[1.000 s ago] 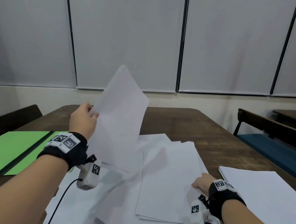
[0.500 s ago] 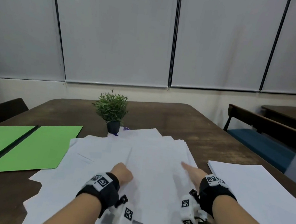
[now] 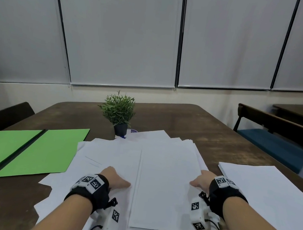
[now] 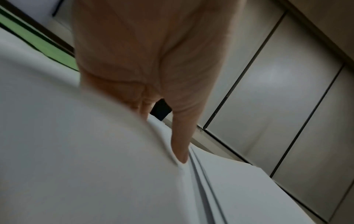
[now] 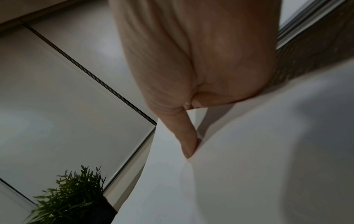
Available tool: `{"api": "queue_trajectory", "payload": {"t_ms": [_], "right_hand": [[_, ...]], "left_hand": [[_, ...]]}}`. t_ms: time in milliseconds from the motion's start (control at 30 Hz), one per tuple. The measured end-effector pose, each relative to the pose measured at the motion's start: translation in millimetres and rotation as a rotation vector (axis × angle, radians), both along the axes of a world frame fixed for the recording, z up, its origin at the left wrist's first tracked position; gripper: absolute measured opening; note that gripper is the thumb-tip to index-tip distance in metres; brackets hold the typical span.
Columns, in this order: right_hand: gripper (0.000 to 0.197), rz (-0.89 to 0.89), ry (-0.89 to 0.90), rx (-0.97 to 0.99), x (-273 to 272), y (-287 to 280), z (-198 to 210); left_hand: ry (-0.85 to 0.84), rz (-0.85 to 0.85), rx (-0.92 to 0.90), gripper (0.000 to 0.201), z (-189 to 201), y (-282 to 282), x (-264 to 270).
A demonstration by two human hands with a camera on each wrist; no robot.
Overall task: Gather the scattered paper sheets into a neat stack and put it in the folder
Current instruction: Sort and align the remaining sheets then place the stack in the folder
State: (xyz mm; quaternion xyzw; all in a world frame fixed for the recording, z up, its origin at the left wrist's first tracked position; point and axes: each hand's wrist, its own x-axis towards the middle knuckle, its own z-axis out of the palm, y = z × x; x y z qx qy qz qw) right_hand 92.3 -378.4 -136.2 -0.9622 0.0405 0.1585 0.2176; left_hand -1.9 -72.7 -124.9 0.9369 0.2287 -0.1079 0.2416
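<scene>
White paper sheets (image 3: 102, 158) lie fanned across the middle of the brown table (image 3: 202, 133), with a tidier stack (image 3: 164, 190) on top. My left hand (image 3: 119, 180) is at the stack's left edge. Its thumb (image 4: 180, 148) presses on top and its fingers (image 4: 141, 104) curl at the paper's edge. My right hand (image 3: 198, 181) grips the right edge, thumb (image 5: 188, 142) on the sheet and fingers (image 5: 203, 101) curled under it. The open green folder (image 3: 26, 152) lies flat at the left, apart from both hands.
A second pile of white paper (image 3: 270, 200) sits at the right near the table edge. A small potted plant (image 3: 118, 112) stands behind the sheets. A dark chair back (image 3: 2, 116) is at the left and a blue-seated bench (image 3: 270, 144) at the right.
A second ago my left hand held one sheet up in the air; that sheet now lies on the pile. Both hands have settled at the stack's opposite side edges.
</scene>
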Motion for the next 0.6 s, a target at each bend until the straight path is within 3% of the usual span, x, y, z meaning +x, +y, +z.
{"api": "queue_trajectory", "payload": {"t_ms": [100, 233, 300, 400, 500, 600], "right_hand": [[0.058, -0.029, -0.005, 0.068, 2.9, -1.9, -5.8], [0.058, -0.037, 0.008, 0.088, 5.2, -2.9, -7.5], [0.057, -0.040, 0.007, 0.089, 5.7, -3.2, -8.0], [0.052, -0.052, 0.009, 0.108, 10.3, -3.2, -12.3], [0.051, -0.047, 0.021, 0.089, 6.5, -2.0, -8.1], [0.051, -0.078, 0.044, 0.124, 9.6, -2.4, -11.0]], "left_hand": [[-0.010, -0.055, -0.002, 0.062, -2.6, -4.2, -0.2], [-0.050, -0.152, 0.040, 0.032, -9.9, -5.7, 2.1], [-0.087, -0.162, 0.082, 0.026, -8.6, -0.3, 2.2], [-0.230, -0.067, 0.159, 0.045, 1.8, 19.7, 1.2], [-0.416, 0.019, 0.282, 0.025, 30.8, 46.9, -1.2], [-0.641, 0.130, 0.275, 0.014, 66.7, 61.4, -3.6]]}}
